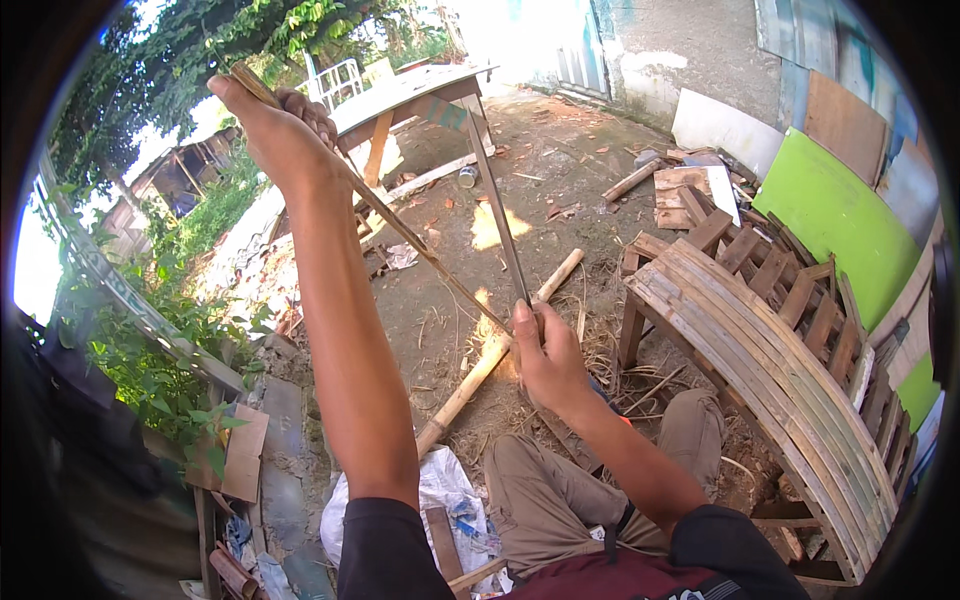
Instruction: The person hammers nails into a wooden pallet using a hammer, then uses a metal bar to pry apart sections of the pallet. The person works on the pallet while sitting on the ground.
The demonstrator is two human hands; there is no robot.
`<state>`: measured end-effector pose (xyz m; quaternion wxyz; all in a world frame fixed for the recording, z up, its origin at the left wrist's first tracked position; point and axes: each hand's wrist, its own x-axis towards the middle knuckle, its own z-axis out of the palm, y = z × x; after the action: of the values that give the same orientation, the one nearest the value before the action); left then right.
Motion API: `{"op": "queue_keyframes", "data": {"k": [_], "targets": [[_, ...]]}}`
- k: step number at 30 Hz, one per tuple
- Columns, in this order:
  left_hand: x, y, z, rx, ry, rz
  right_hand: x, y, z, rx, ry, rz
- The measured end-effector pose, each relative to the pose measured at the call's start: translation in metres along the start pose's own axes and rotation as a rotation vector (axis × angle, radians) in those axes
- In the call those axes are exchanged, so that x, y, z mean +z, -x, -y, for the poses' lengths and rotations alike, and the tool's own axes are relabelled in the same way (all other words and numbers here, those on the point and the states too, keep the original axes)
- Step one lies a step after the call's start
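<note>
My left hand (285,135), raised at the upper left with the arm stretched out, is closed around one end of a long thin bamboo strip (405,232). The strip slants down to the right toward my other hand. Low in the middle, my right hand (548,360) grips a machete (498,215) with its long narrow blade pointing up and away. The strip's lower end comes close to the base of the blade; whether they touch I cannot tell. Beneath both, a thicker bamboo pole (462,392) lies slanted over the ground.
A slatted bamboo bench (770,350) stands close on my right. Farther off is a wooden table (410,97). Boards, one a green panel (838,212), lean against the right wall. A white sack (345,515) lies by my bent legs. Plants (165,340) grow along the left.
</note>
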<state>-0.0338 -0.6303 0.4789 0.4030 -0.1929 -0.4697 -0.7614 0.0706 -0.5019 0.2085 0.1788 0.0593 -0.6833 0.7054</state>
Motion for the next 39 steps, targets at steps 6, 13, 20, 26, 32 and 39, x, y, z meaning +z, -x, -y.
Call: {"op": "queue_keyframes", "data": {"k": [6,13,20,26,32,39], "targets": [[-0.014,0.004,-0.001,0.131,-0.12,-0.087,0.051,0.014,0.0,-0.144,0.112,0.132],[-0.048,-0.002,-0.012,0.154,-0.155,-0.163,0.049,0.011,0.019,-0.057,0.115,0.194],[-0.037,0.0,-0.01,0.122,-0.132,-0.137,0.034,0.029,-0.103,0.111,0.309,0.059],[-0.045,-0.014,0.0,0.129,-0.118,-0.093,0.017,0.017,-0.001,-0.132,0.01,0.121],[-0.055,-0.009,-0.01,0.07,-0.052,0.066,0.044,0.027,-0.1,0.145,0.372,0.159],[-0.144,0.007,0.011,0.406,-0.474,-0.177,-0.029,0.13,-0.247,0.528,0.579,0.148]]}}
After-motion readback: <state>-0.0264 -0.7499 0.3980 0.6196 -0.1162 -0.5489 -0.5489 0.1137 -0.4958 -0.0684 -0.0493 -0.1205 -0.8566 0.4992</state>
